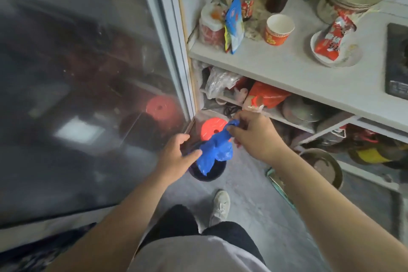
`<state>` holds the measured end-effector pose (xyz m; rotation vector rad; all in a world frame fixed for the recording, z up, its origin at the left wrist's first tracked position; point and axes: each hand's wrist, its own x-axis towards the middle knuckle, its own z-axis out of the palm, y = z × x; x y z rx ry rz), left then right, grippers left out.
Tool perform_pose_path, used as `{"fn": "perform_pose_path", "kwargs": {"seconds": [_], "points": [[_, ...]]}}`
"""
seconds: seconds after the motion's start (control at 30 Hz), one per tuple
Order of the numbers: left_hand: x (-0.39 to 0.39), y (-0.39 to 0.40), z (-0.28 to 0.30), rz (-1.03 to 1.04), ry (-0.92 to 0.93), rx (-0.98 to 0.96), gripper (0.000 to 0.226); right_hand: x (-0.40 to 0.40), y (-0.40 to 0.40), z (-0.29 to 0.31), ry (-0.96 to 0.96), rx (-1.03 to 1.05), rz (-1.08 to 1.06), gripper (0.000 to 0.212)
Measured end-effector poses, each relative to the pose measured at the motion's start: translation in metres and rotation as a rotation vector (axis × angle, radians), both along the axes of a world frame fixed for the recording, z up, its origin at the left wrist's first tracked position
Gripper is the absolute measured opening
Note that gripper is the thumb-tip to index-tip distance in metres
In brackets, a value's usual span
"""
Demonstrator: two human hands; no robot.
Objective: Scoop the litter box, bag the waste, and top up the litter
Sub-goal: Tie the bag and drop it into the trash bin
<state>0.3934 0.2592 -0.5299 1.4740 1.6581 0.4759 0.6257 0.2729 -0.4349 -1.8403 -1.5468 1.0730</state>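
Apparently bagging stage: both hands work a blue bag (215, 150) over a dark bin (207, 172) on the floor. Right hand (251, 133) pinches the bag's top end between thumb and curled fingers, holding it up so the rest hangs below and to its left. Left hand (176, 152) sits at the bag's lower left, fingers loosely spread, thumb against the plastic; whether it truly grips or only steadies, cannot tell. Judged purpose: pulling the bag apart to open it, or guiding it into the bin just beneath both hands. Red disc (213, 129) lies beyond the bag, between the two hands and partly hidden by it; likely a lid, not certain. Glass door (88, 73) runs along the left hand's outer side. Shelf unit (287, 68) stands beyond and outside the right hand, carrying paper cups (279, 30) and packets. Shoe (220, 205) lies nearer the body than either hand. Litter box and scoop not in view.
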Motion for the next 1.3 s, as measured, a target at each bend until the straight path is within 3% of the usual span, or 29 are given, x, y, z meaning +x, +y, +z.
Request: {"fn": "perform_pose_path", "kwargs": {"seconds": [0.17, 0.27, 0.37, 0.5, 0.8, 1.0, 1.17, 1.3], "points": [[-0.027, 0.026, -0.010, 0.140, -0.005, -0.021, 0.028, 0.000, 0.030, -0.062, -0.013, -0.207, -0.010, 0.003], [-0.031, 0.034, -0.029, 0.114, -0.014, -0.094, 0.021, -0.002, 0.035, -0.101, -0.023, -0.293, -0.057, 0.014], [-0.026, 0.043, -0.047, 0.063, -0.049, -0.153, 0.019, -0.006, 0.036, -0.131, -0.047, -0.343, -0.148, 0.022], [-0.020, 0.056, -0.064, -0.001, -0.101, -0.219, 0.022, -0.012, 0.041, -0.169, -0.053, -0.381, -0.236, 0.017], [-0.031, 0.069, -0.106, -0.016, -0.044, -0.300, 0.016, -0.049, 0.048, -0.253, -0.042, -0.414, -0.241, 0.020], [-0.041, 0.071, -0.123, 0.008, -0.025, -0.329, 0.015, -0.065, 0.048, -0.284, 0.005, -0.456, -0.230, 0.021], [-0.040, 0.070, -0.120, 0.003, -0.012, -0.346, 0.018, -0.060, 0.043, -0.292, -0.085, -0.612, -0.214, 0.038], [-0.037, 0.068, -0.115, -0.025, -0.001, -0.346, 0.018, -0.051, 0.024, -0.286, -0.128, -0.677, -0.205, 0.026]]}}
